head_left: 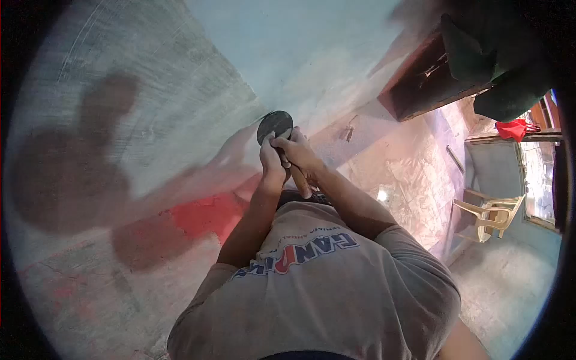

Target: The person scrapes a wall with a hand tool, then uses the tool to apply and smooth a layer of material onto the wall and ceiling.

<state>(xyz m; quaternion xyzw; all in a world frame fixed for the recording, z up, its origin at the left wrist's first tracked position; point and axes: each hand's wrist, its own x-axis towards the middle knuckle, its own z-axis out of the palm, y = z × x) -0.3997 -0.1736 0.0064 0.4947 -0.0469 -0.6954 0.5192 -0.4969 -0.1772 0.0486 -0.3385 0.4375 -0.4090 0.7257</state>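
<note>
A table tennis paddle [273,123] with a round black face and a brown wooden handle is held in front of my waist, its face pointing away from me. My left hand [273,157] is closed at the near side of the face, fingers and thumb bent over its lower edge. From the other side my right hand [296,151] wraps the neck of the paddle, its thumb pressed beside the left fingers. Below both hands the rounded handle end sticks out toward my shirt.
A plastered wall [156,90] rises ahead on the left, with shadows on it. Red covers part of the floor [207,217]. On the right stand a cream plastic chair [495,215] and a dark wooden piece [414,90] with dark cloth; a red cloth [511,129] hangs near the window.
</note>
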